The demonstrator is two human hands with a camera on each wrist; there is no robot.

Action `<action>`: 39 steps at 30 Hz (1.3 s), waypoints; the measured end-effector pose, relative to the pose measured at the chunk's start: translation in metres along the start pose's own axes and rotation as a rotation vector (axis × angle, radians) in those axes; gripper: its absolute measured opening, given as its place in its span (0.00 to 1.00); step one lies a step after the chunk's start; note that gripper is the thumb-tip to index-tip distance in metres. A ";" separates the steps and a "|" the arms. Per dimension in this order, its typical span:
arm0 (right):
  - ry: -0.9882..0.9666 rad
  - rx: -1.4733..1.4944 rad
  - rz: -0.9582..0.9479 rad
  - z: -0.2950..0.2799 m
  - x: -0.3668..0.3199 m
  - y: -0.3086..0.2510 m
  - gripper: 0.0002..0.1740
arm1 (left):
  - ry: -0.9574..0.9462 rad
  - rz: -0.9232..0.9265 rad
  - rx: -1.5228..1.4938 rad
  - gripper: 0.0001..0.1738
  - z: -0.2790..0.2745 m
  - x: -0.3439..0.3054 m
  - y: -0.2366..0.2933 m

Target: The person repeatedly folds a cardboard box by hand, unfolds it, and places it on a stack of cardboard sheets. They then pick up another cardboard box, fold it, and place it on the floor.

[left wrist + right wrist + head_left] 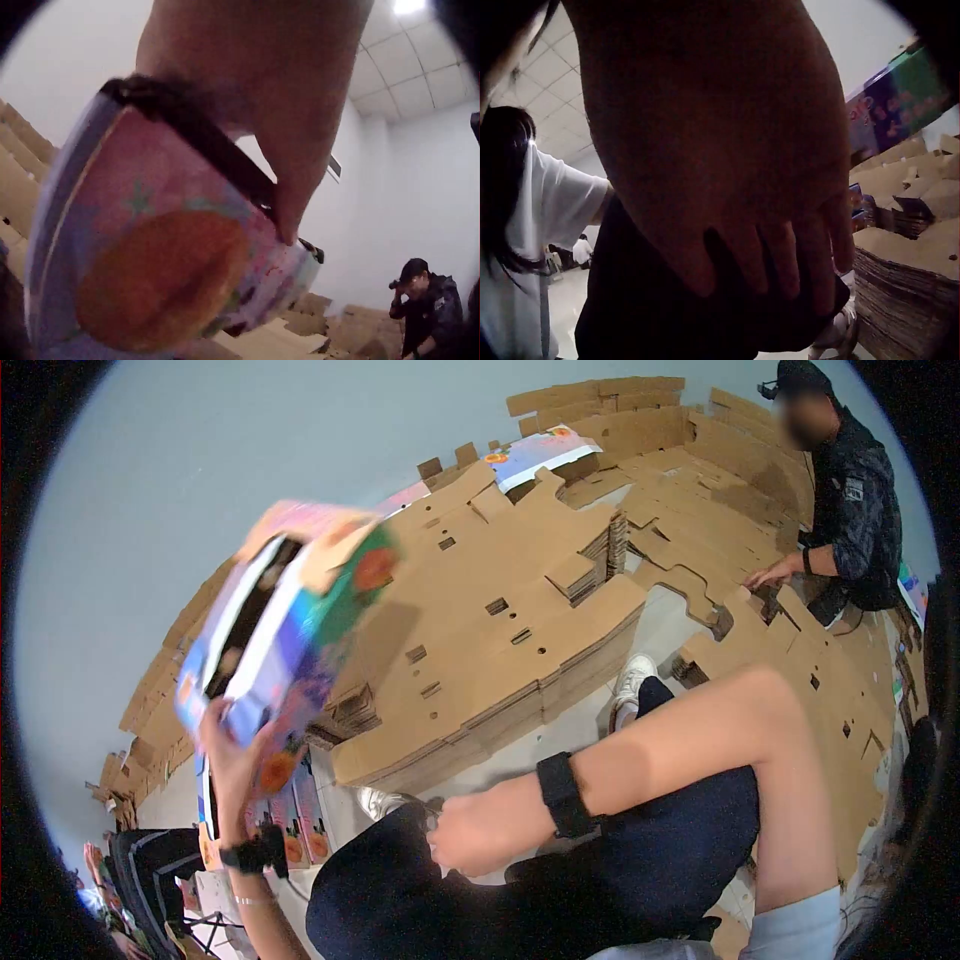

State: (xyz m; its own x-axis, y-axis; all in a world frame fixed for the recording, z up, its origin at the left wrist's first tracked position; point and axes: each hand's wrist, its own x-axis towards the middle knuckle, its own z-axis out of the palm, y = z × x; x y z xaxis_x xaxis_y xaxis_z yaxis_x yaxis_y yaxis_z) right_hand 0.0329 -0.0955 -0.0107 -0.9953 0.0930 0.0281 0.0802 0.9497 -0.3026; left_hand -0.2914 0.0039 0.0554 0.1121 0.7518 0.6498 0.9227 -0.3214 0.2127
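A colourful printed cardboard box (318,625) with orange flowers and a dark slot in its top is raised at the left of the head view, slightly blurred. My left hand (238,762) grips its near end, thumb and fingers on opposite sides of the edge. In the left wrist view the box's flower-printed panel (161,277) hangs below the hand (259,67). The same box (900,105) appears at upper right in the right wrist view. My right hand (490,828) rests on my dark-trousered leg (667,315), fingers loose and holding nothing.
Stacks of flat die-cut cardboard (470,630) fill the floor ahead. A printed sheet (545,458) lies at the far edge near the wall. Another person (850,510) crouches at right, touching cardboard. More printed boxes (300,825) stand by my left arm, near a black chair (150,870).
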 end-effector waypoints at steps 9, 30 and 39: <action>-0.041 0.179 0.165 -0.024 -0.050 0.000 0.13 | -0.702 0.490 0.229 0.44 0.135 -0.007 0.155; -0.027 -1.034 0.798 -0.011 -0.130 0.093 0.26 | -0.575 0.780 0.307 0.20 0.108 -0.022 0.179; -0.209 -0.967 1.005 -0.006 -0.115 0.091 0.25 | -0.536 0.848 0.217 0.11 0.100 -0.030 0.170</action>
State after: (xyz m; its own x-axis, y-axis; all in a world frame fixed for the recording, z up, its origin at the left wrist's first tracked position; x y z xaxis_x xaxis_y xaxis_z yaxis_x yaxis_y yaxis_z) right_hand 0.1554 -0.0182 -0.0353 -0.4745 0.8798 0.0287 0.6716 0.3408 0.6578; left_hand -0.1011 -0.0153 -0.0010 0.8594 0.5010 0.1017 0.5037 -0.7959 -0.3357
